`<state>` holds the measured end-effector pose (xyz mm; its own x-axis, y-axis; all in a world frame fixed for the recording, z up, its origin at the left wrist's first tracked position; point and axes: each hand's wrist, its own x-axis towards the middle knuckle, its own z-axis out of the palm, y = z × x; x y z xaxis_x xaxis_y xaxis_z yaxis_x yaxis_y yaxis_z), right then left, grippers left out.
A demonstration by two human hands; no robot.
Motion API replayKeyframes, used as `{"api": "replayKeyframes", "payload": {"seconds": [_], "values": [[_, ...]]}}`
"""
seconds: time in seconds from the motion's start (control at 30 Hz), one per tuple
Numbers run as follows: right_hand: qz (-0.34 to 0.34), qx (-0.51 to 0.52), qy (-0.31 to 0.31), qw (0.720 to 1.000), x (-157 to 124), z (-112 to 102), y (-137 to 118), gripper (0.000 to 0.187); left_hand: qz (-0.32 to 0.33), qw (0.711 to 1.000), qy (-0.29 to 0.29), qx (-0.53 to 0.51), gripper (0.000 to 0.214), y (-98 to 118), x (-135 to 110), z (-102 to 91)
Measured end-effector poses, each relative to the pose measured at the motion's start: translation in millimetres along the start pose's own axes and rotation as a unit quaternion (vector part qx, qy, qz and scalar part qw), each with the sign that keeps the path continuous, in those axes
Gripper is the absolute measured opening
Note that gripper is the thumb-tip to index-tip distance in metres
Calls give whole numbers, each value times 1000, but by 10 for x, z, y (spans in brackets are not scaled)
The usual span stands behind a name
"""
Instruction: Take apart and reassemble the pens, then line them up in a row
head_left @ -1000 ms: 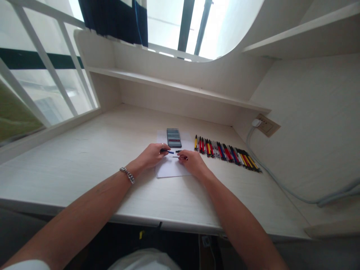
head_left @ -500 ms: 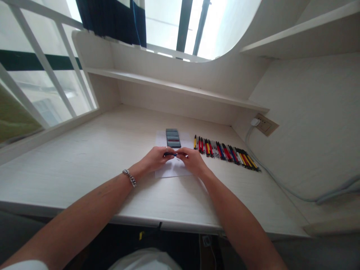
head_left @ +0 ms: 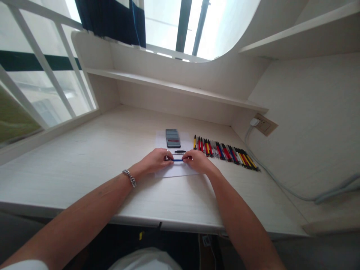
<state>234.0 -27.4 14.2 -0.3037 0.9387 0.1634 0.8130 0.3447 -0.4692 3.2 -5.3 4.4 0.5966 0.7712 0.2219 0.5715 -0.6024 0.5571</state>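
Over the white paper [head_left: 174, 172], my left hand [head_left: 158, 160] pinches one end of a slim blue pen barrel [head_left: 177, 160]. My right hand [head_left: 199, 161] has its fingertips closed at the barrel's other end, so it lies level between the two hands. Just beyond it on the paper rest a black pen part [head_left: 180, 151] and a thin dark piece like a refill, partly hidden by my fingers. A phone [head_left: 173, 138] with a lit screen lies at the paper's far side.
To the right, a row of pens [head_left: 225, 151] in red, yellow, blue, black and white lies on the white desk [head_left: 112, 138]. A low shelf [head_left: 174, 87] runs along the back. A cable [head_left: 266, 170] hangs from the wall socket [head_left: 266, 124].
My hands have drawn apart and come slightly nearer, with the blue barrel now stretched between them. A black pen part and a thin piece now show on the paper behind it.
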Motion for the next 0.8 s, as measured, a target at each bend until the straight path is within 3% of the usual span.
{"api": "replayKeyframes", "payload": {"seconds": [0.17,0.5,0.8], "values": [[25,-8,-29,999,-13,-20,36,17,-3,1000,-5,11,25,17,1,-15],[54,-7,7,998,-5,-149,200,18,-72,995,59,45,27,-261,22,-135],[52,-18,-26,998,-56,-124,71,18,-76,994,67,49,27,-266,22,-144]]}}
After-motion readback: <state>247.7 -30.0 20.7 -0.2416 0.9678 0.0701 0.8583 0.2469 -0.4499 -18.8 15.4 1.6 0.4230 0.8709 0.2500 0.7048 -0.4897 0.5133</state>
